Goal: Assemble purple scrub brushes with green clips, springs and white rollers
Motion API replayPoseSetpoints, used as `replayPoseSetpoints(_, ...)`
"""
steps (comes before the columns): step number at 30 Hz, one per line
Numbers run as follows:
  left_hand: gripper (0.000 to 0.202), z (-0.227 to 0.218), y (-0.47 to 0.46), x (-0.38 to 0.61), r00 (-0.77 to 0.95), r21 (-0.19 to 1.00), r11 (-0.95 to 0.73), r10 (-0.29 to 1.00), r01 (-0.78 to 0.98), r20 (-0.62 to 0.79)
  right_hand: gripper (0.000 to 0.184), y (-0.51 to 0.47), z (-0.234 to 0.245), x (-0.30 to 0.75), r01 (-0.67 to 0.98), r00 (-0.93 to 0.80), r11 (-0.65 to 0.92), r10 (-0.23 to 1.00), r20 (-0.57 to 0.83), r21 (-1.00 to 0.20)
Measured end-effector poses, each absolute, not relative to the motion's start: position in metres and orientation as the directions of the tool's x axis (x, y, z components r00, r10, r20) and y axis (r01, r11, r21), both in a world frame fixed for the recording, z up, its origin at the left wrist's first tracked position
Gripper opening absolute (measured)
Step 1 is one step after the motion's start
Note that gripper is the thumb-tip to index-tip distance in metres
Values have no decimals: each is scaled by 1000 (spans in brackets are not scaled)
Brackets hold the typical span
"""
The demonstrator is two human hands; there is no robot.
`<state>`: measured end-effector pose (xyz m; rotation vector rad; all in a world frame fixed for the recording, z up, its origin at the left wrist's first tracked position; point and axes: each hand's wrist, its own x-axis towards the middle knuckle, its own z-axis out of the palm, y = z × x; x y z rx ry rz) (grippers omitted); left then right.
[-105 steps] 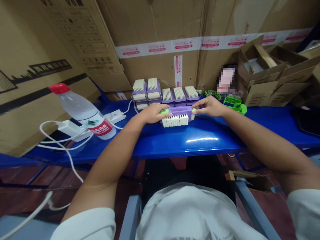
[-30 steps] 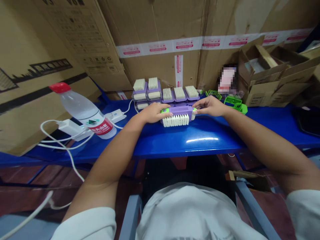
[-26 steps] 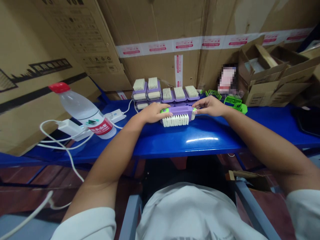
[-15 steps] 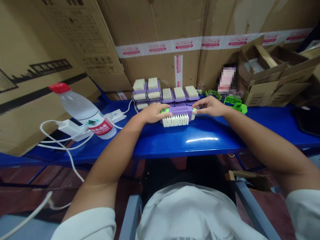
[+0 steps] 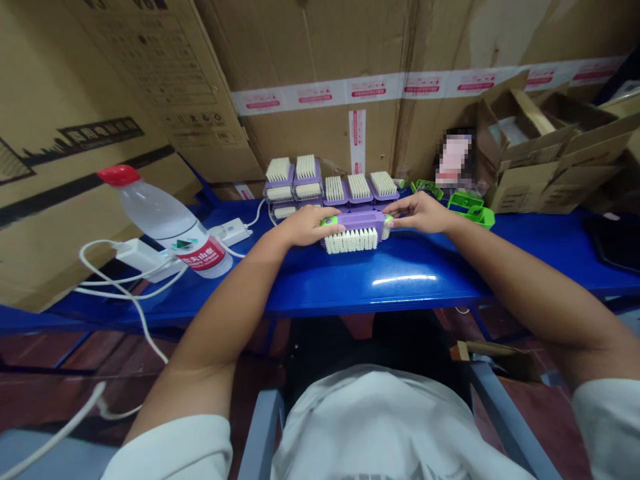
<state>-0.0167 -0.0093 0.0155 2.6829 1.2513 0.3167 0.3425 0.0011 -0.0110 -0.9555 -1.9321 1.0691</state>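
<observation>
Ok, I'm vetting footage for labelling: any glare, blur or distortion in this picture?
In the head view, a bright glare streak lies on the glossy blue table; small print on the brown cardboard panel is too soft to read; the purple plastic brush with white bristles is fairly clear; mosaic hides the pink-and-black item; edges look stretched, likely by a wide lens.

Left arm (image 5: 220, 333) and right arm (image 5: 525, 287) both reach forward, slanting inward from the sides. Left elbow bent, right one slightly too. Left grip (image 5: 306, 227) palm down, back up, thumb (image 5: 331, 231) pointing right, clamped; other fingers mostly hidden. Right grip (image 5: 424, 212) faces it: index out to the left on top, right thumb (image 5: 403, 222) below it, pinched. Grips apart, about level. Wrists close to straight. Forearms bare.
</observation>
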Motion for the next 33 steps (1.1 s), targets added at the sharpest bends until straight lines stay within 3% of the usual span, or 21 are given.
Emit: replayPoseSetpoints(33,78,16,-9,-17,629,239,-637,769,733,117,66,1,-9,344,332,-460,396,860,219,-856)
